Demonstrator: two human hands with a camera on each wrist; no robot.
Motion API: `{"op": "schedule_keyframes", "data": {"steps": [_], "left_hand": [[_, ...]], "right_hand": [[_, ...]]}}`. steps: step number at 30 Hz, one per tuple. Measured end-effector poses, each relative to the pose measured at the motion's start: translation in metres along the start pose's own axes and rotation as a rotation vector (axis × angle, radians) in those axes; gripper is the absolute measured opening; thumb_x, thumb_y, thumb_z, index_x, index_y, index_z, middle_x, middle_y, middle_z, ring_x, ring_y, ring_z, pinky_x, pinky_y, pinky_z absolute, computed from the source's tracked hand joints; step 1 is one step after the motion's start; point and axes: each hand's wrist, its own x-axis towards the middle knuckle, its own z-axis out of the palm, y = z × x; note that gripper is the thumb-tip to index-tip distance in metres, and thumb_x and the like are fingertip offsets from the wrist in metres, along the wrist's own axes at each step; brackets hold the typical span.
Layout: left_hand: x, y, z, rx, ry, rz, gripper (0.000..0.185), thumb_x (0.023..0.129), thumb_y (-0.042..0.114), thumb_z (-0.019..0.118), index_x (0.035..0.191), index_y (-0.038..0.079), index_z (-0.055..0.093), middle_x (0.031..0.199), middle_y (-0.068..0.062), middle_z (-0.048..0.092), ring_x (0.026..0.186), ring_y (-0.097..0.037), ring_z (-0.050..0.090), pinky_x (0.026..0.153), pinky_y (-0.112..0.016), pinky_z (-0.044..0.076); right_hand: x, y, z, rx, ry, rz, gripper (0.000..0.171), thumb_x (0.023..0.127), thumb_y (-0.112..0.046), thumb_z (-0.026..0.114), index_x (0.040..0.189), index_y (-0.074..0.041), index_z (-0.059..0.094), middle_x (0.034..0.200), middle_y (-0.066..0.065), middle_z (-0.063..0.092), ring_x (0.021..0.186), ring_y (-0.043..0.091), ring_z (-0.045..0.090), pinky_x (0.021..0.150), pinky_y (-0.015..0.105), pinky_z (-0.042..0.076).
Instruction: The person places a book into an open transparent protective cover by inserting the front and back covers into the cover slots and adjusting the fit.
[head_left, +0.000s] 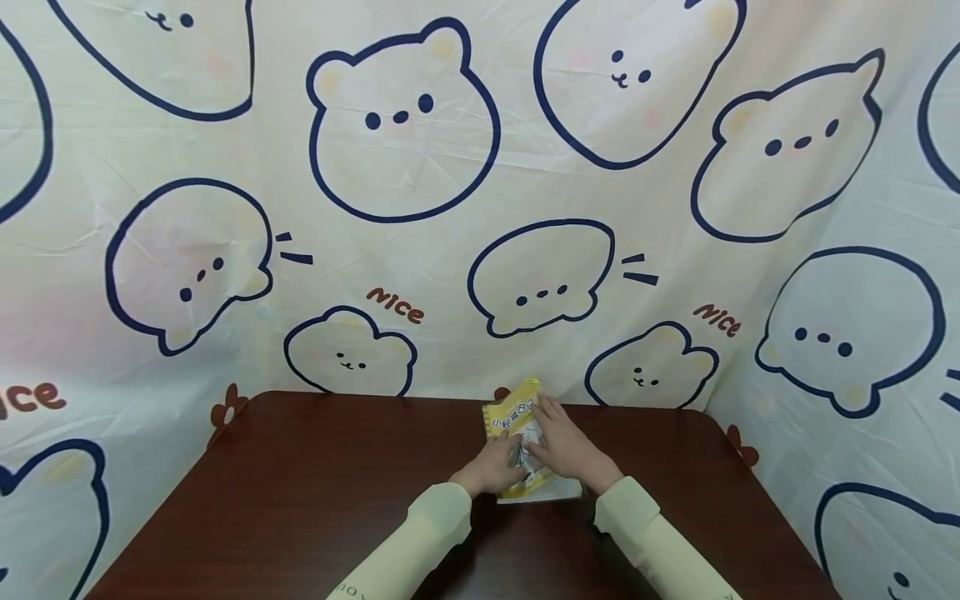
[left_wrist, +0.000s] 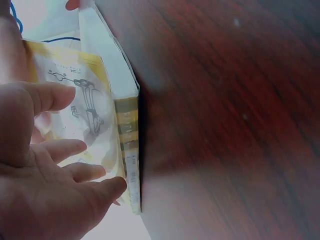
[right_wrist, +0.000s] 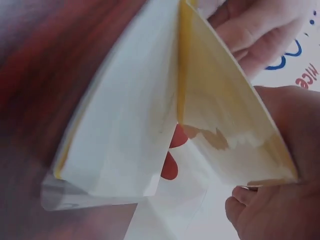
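A yellow-and-white book (head_left: 498, 414) lies on the dark wooden table. Its front cover (right_wrist: 225, 105) is raised at a slant from the white inner pages (right_wrist: 125, 110). The left hand (head_left: 491, 467) touches the cover from the spine side; in the left wrist view its fingers are spread and loosely bent over a printed drawing. My right hand (head_left: 566, 442) grips the cover around its far corner, thumb over the outer face, with the fingertips partly hidden. Yellow bands mark the spine (left_wrist: 127, 135). A clear plastic flap (right_wrist: 70, 197) sticks out beyond the pages.
The brown tabletop (head_left: 337, 475) spreads around the book on both sides. Behind it hangs a pale cloth (head_left: 442, 350) printed with blue-outlined cartoon animals, which also covers the sides.
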Motion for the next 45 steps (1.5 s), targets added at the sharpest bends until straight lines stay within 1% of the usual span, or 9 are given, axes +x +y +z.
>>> {"op": "schedule_keyframes", "data": {"steps": [10, 16, 20, 23, 29, 37, 41, 43, 45], "left_hand": [[0.001, 0.002, 0.001, 0.021, -0.014, -0.028, 0.065, 0.099, 0.029, 0.061, 0.155, 0.002, 0.04, 0.162, -0.031, 0.026, 0.15, -0.053, 0.021, 0.118, -0.064, 0.027], [0.003, 0.003, 0.002, 0.051, 0.02, -0.018, 0.067, 0.097, 0.027, 0.062, 0.152, -0.004, 0.04, 0.159, -0.032, 0.031, 0.15, -0.053, 0.021, 0.119, -0.062, 0.027], [0.001, 0.003, 0.003, -0.07, 0.071, -0.055, 0.073, 0.094, 0.021, 0.063, 0.152, -0.012, 0.033, 0.158, -0.039, 0.024, 0.15, -0.054, 0.015, 0.118, -0.063, 0.025], [-0.001, 0.005, 0.004, -0.256, 0.121, -0.112, 0.076, 0.093, 0.018, 0.063, 0.153, -0.014, 0.027, 0.158, -0.042, 0.018, 0.148, -0.056, 0.018, 0.116, -0.064, 0.029], [0.0, 0.009, 0.002, -0.503, 0.227, -0.197, 0.072, 0.096, 0.014, 0.062, 0.153, -0.014, 0.026, 0.141, -0.033, 0.047, 0.116, -0.039, 0.057, 0.097, -0.054, 0.05], [0.003, 0.01, 0.0, -0.642, 0.283, -0.196, 0.061, 0.098, 0.006, 0.055, 0.15, -0.013, 0.03, 0.121, -0.027, 0.059, 0.1, -0.031, 0.064, 0.079, -0.04, 0.056], [0.001, 0.006, -0.002, -0.69, 0.321, -0.195, 0.05, 0.097, 0.0, 0.049, 0.143, -0.014, 0.036, 0.103, -0.021, 0.06, 0.079, -0.025, 0.06, 0.062, -0.032, 0.048], [0.0, 0.004, -0.003, -0.697, 0.337, -0.216, 0.043, 0.096, -0.003, 0.047, 0.137, -0.015, 0.041, 0.086, -0.014, 0.056, 0.064, -0.019, 0.05, 0.056, -0.029, 0.04], [-0.001, 0.001, -0.003, -0.684, 0.342, -0.247, 0.023, 0.096, -0.005, 0.045, 0.117, -0.013, 0.05, 0.071, -0.005, 0.045, 0.054, -0.014, 0.035, 0.052, -0.028, 0.032]], "right_hand": [[0.006, 0.014, 0.005, 0.054, -0.121, 0.054, 0.08, 0.103, -0.041, 0.058, 0.157, 0.008, 0.024, 0.168, 0.024, 0.01, 0.157, 0.039, 0.008, 0.124, 0.05, 0.021], [0.006, 0.024, 0.016, 0.127, -0.111, 0.046, 0.082, 0.102, -0.036, 0.058, 0.155, 0.013, 0.019, 0.167, 0.029, 0.006, 0.156, 0.044, 0.004, 0.125, 0.057, 0.011], [0.007, 0.029, 0.02, 0.182, -0.089, 0.041, 0.082, 0.102, -0.035, 0.058, 0.155, 0.013, 0.019, 0.167, 0.028, 0.007, 0.156, 0.04, 0.006, 0.125, 0.056, 0.01], [0.006, 0.031, 0.023, 0.242, -0.075, 0.058, 0.082, 0.101, -0.034, 0.06, 0.156, 0.011, 0.019, 0.168, 0.025, 0.005, 0.157, 0.038, 0.007, 0.125, 0.053, 0.014], [0.005, 0.037, 0.024, 0.306, -0.062, 0.073, 0.082, 0.101, -0.033, 0.062, 0.157, 0.009, 0.019, 0.169, 0.022, 0.003, 0.157, 0.037, 0.008, 0.123, 0.051, 0.023], [0.0, 0.042, 0.021, 0.361, -0.086, 0.125, 0.084, 0.099, -0.032, 0.064, 0.158, 0.006, 0.019, 0.17, 0.02, 0.001, 0.156, 0.038, 0.009, 0.123, 0.053, 0.021], [-0.001, 0.041, 0.019, 0.396, -0.081, 0.135, 0.083, 0.1, -0.03, 0.064, 0.159, 0.005, 0.018, 0.17, 0.018, 0.0, 0.156, 0.037, 0.008, 0.123, 0.053, 0.02], [-0.002, 0.04, 0.019, 0.405, -0.08, 0.139, 0.083, 0.099, -0.029, 0.065, 0.159, 0.004, 0.018, 0.17, 0.017, 0.0, 0.156, 0.037, 0.008, 0.124, 0.053, 0.02], [-0.003, 0.039, 0.019, 0.407, -0.082, 0.141, 0.082, 0.099, -0.028, 0.065, 0.159, 0.004, 0.019, 0.17, 0.016, 0.0, 0.156, 0.037, 0.008, 0.124, 0.053, 0.02]]}}
